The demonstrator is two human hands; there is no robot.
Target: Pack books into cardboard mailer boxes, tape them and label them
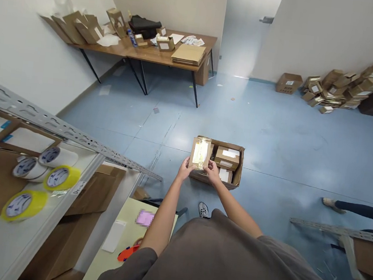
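Between both my hands is a small cardboard box with shiny clear tape and a pale label on its top. My left hand grips its lower left side, and my right hand grips the lower right. The box is over the left part of a larger open carton on the floor. Inside that carton are other small taped boxes with white labels. Whether the held box touches the carton's contents I cannot tell.
At left, a metal shelf carries tape rolls and cardboard. Beside me is a pale green table. Desks with cartons stand along the back wall. Boxes are piled at the far right. Another person's leg shows at right.
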